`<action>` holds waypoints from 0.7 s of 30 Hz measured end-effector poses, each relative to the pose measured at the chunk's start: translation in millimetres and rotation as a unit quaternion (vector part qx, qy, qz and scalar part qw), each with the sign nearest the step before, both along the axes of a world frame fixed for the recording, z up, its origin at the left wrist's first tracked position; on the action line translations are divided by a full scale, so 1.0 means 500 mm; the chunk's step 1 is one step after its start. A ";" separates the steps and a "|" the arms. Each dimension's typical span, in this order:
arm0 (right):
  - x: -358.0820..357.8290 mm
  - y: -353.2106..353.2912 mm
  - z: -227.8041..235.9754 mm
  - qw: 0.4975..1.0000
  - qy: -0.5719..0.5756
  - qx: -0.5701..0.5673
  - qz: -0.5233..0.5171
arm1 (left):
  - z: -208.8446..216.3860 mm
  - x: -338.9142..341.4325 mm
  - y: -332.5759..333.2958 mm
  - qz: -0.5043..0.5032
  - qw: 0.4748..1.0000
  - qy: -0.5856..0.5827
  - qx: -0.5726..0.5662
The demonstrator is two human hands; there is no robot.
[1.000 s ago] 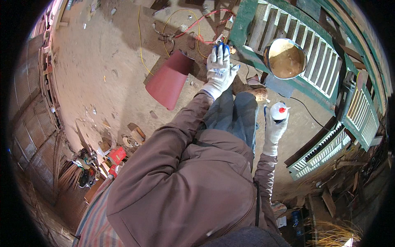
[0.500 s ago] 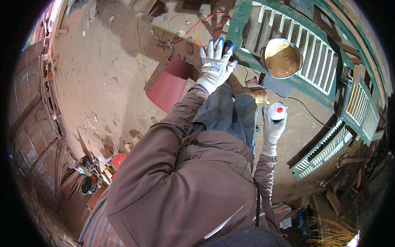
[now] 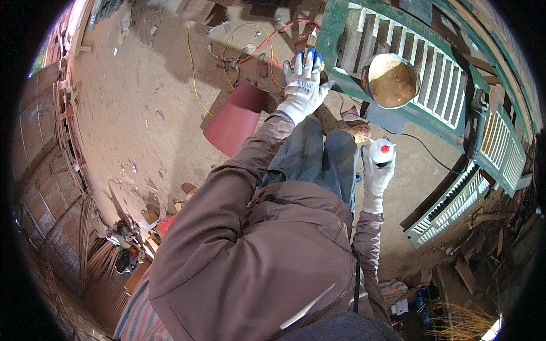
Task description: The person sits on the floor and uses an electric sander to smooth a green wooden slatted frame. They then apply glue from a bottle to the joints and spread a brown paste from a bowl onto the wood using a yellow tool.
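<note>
My left hand, in a white knit glove with blue fingertips, reaches forward with its fingers spread. It holds nothing visible; whatever lies under the palm is hidden. Just left of it stands a curled dark red sheet. My right hand, gloved the same way, is closed around a white bottle with a red cap, low on the right beside my knee. Ahead of that hand, a round container with tan contents rests on a green-framed louvred shutter.
More louvred panels lie at the right, near a dark cable. Yellow cord and red cord trail over the dirt floor ahead. Scrap wood and clutter lie at the lower left.
My left hand has shifted slightly right, its fingers still spread. The right hand keeps the bottle in nearly the same place. The whole view has moved a little.
</note>
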State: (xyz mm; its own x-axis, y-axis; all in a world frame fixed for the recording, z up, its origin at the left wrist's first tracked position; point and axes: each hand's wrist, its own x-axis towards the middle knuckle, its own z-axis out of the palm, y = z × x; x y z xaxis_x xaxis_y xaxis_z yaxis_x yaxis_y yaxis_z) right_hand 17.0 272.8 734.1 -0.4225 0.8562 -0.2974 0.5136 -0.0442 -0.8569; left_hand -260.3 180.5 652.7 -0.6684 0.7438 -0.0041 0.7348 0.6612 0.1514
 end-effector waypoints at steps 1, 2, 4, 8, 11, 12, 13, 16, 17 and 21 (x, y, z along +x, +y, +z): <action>-0.002 -0.005 0.001 1.000 0.002 -0.002 -0.002 | -0.001 0.001 -0.010 -0.011 1.000 0.007 0.011; -0.006 -0.007 0.002 1.000 0.005 -0.002 -0.005 | 0.001 0.001 -0.021 -0.022 0.999 0.015 0.023; -0.005 -0.007 -0.003 1.000 0.017 0.002 -0.007 | 0.002 0.004 -0.041 -0.049 0.997 0.006 0.057; 0.003 -0.013 -0.021 1.000 0.026 -0.004 -0.005 | 0.019 -0.018 -0.042 -0.091 0.995 0.018 0.035; -0.003 -0.015 -0.012 1.000 0.016 -0.017 -0.009 | 0.013 -0.049 -0.036 -0.103 0.993 0.022 0.043; -0.007 -0.014 -0.008 1.000 0.015 -0.020 -0.012 | 0.014 -0.049 -0.040 -0.104 0.994 0.016 0.041; -0.006 -0.014 -0.006 1.000 0.014 -0.012 -0.010 | 0.005 -0.039 -0.052 -0.104 0.993 0.009 0.063; -0.005 -0.018 -0.012 0.999 0.030 -0.028 -0.013 | -0.003 -0.036 -0.058 -0.118 0.991 -0.003 0.069; -0.007 -0.021 -0.012 1.000 0.020 -0.011 -0.005 | 0.001 -0.037 -0.049 -0.127 0.990 -0.002 0.061; -0.010 -0.022 -0.030 1.000 -0.010 0.021 0.018 | 0.022 -0.047 -0.016 -0.183 0.983 -0.014 0.024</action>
